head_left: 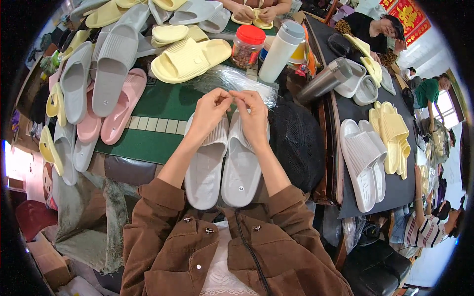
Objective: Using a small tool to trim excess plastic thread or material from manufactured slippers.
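Grey slippers, one pair, laid side by side at the near edge of a green mat, heels toward the wearer. Left hand and right hand: raised over the toe ends, wrists angled inward, fingertips meeting. Fingers: pinched narrow, thumb to forefinger; whether anything is held between, cannot tell. Finish: pale, ribbed straps, textured footbeds; small round sticker on the right heel. Toes and parts of the straps: hidden behind hands and wrists.
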Action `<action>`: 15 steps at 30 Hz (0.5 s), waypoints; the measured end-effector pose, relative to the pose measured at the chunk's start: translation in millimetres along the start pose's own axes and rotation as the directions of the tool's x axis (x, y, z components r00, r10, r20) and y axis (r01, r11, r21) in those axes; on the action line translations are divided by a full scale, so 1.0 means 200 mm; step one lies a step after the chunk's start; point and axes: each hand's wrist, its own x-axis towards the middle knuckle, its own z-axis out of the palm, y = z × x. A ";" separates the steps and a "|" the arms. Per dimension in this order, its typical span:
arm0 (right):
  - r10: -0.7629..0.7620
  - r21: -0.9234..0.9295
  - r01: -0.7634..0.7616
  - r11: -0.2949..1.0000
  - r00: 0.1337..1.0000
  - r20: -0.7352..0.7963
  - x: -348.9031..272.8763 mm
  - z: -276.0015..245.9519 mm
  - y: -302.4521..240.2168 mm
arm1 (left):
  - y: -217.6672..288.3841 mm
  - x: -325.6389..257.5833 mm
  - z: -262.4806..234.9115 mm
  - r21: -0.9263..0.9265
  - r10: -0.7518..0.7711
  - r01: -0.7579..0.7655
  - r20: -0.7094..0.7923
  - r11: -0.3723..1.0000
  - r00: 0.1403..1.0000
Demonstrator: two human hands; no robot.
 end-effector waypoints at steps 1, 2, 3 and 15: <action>-0.001 0.001 0.001 1.000 1.000 0.001 0.00 0.00 0.00 | 0.01 0.00 0.00 0.007 -0.013 0.013 -0.041 1.000 0.999; 0.011 -0.017 -0.011 1.000 1.000 0.015 0.00 0.00 0.00 | 0.00 0.00 -0.01 0.007 -0.012 0.013 -0.042 1.000 0.999; 0.023 -0.036 -0.022 0.999 0.999 0.029 0.00 0.00 -0.01 | 0.00 0.00 -0.01 -0.017 0.010 -0.011 -0.055 1.000 0.998; 0.182 0.103 -0.187 0.977 0.982 0.058 0.00 0.02 0.02 | 0.00 -0.02 0.01 0.053 0.090 -0.085 -0.089 0.995 0.992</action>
